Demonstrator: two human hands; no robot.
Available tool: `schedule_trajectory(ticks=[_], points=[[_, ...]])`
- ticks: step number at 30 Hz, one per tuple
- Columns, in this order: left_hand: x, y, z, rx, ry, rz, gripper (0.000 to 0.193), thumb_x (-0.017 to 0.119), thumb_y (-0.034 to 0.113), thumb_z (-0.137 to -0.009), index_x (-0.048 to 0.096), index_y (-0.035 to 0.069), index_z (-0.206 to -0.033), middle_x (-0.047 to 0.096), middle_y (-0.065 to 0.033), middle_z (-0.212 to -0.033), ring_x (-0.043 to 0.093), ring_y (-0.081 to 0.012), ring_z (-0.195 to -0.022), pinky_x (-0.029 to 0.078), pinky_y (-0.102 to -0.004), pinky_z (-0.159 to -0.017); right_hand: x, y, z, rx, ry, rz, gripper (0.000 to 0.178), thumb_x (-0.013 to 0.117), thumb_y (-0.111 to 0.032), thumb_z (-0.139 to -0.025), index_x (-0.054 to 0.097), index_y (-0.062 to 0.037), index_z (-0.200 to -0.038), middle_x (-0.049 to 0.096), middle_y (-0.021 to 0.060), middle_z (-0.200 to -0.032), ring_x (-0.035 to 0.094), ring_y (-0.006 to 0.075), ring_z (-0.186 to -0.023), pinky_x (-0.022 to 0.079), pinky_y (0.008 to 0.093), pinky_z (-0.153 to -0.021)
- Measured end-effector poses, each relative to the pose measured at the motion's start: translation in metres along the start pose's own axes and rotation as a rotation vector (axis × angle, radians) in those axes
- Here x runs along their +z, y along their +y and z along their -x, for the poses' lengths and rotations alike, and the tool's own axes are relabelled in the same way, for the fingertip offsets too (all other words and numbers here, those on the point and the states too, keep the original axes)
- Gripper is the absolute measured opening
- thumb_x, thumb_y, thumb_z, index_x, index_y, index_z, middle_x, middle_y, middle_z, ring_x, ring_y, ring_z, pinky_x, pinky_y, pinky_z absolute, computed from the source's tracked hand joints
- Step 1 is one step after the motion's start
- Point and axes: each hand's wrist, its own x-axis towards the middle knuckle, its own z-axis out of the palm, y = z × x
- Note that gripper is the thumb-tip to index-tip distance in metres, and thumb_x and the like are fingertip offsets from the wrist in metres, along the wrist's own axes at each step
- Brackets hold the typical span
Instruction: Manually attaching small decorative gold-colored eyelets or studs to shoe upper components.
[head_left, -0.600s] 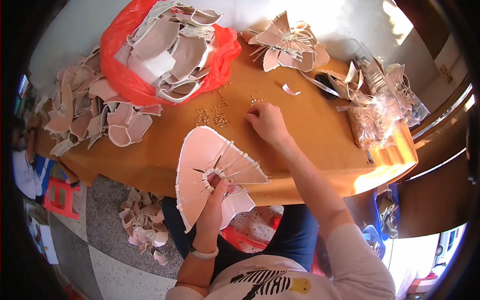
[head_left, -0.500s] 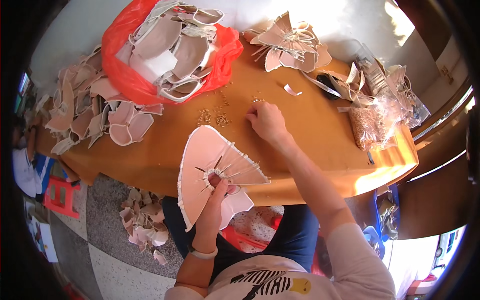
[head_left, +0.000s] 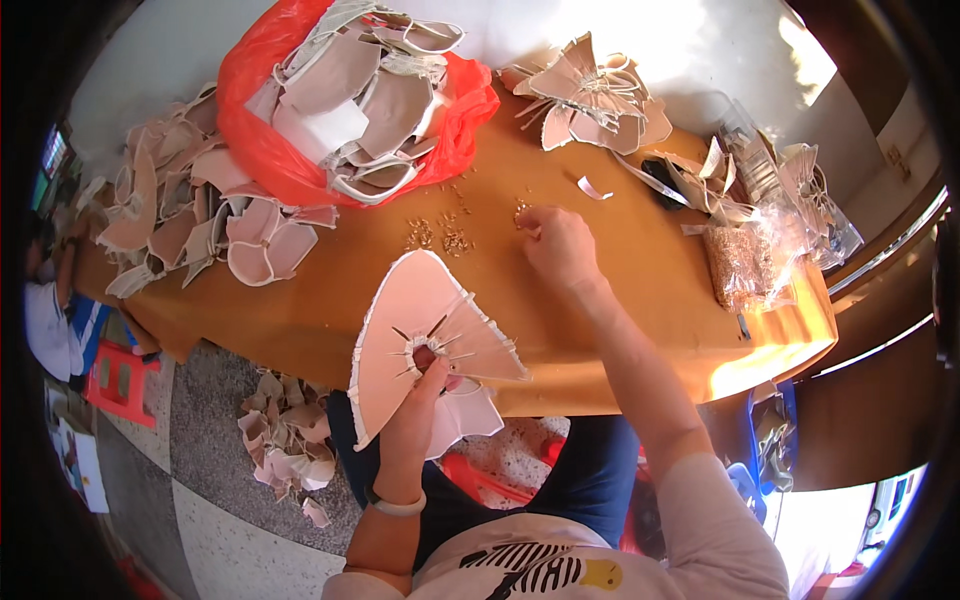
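Note:
My left hand (head_left: 424,395) is closed on a fan-shaped pink fabric piece (head_left: 392,335) with white edging, its thumb beside a round opening. Pleated, sheer-looking cloth spreads from the opening toward the right, and paler cloth hangs below the hand. The piece is held up over the table's near edge. My right hand (head_left: 562,248) rests at the table with curled, pinched fingers, beside a few tiny gold-coloured bits (head_left: 521,208). Whatever lies between those fingertips is hidden. Between the two hands and farther back, more small gold bits (head_left: 456,240) lie loose in little heaps.
A red plastic bag (head_left: 245,125) full of padded, cup-shaped pieces stands at the back left, next to a heap of similar pieces (head_left: 265,240). A fanned pink bundle (head_left: 590,105) sits behind. At right lies a clear bag of gold bits (head_left: 738,265). Fabric pieces (head_left: 285,430) cover some floor.
The whole view has shifted slightly. My right hand has moved a little to the right, its fingers still near the gold bits. The fabric piece in my left hand has tilted slightly.

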Motion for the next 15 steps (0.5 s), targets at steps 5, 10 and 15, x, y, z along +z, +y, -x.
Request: schedule_trajectory(ticks=[5, 10, 15], points=[[-0.001, 0.005, -0.003, -0.069, 0.017, -0.052, 0.024, 0.065, 0.005, -0.091, 0.062, 0.005, -0.115, 0.065, -0.0052, -0.104, 0.066, -0.0157, -0.086, 0.060, -0.0320, -0.070, 0.014, -0.028, -0.008, -0.087, -0.165, -0.265, 0.012, 0.065, -0.011, -0.083, 0.076, -0.0050, -0.086, 0.071, 0.0174, -0.084, 0.069, 0.0341, -0.082, 0.056, 0.0409, -0.077], [0.005, 0.013, -0.003, -0.093, 0.022, -0.070, 0.027, 0.066, 0.006, -0.091, 0.061, 0.005, -0.118, 0.065, -0.0054, -0.104, 0.066, -0.0158, -0.087, 0.061, -0.0319, -0.069, 0.022, -0.030, -0.010, -0.081, -0.221, -0.185, 0.014, 0.070, -0.015, -0.084, 0.075, -0.0043, -0.091, 0.072, 0.0151, -0.083, 0.069, 0.0298, -0.076, 0.054, 0.0389, -0.073], [0.011, 0.013, -0.004, -0.060, 0.000, -0.054, 0.028, 0.065, 0.006, -0.092, 0.060, 0.005, -0.120, 0.065, -0.0052, -0.105, 0.066, -0.0150, -0.088, 0.061, -0.0316, -0.070, 0.013, -0.015, 0.009, -0.145, -0.208, -0.016, 0.018, 0.068, -0.015, -0.084, 0.072, 0.0000, -0.095, 0.071, 0.0174, -0.083, 0.070, 0.0303, -0.079, 0.055, 0.0397, -0.075]])
